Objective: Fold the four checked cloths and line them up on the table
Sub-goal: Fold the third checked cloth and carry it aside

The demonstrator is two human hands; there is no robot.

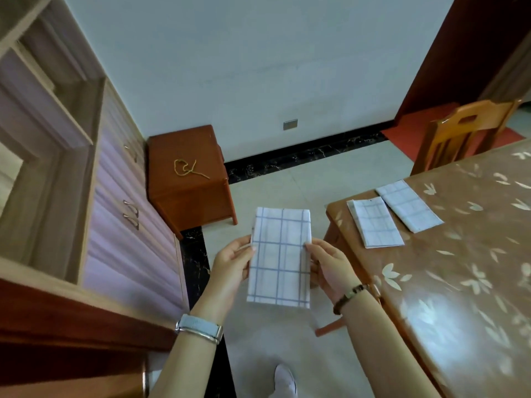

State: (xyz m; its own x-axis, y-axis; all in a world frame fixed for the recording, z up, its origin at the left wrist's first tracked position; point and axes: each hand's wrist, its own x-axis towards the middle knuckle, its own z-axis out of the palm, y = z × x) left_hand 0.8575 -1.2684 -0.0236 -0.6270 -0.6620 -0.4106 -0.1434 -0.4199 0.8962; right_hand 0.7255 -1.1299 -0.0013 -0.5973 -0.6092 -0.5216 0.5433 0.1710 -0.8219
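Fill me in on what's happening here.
A person holds a folded checked cloth in the air, left hand pinching its left edge, right hand its right edge, beside the table. Two folded cloths already lie side by side near the table's corner. No fourth cloth is in view.

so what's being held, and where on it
A folded checked cloth: the left hand pinches its left long edge, the right hand its right long edge, both near mid-height.
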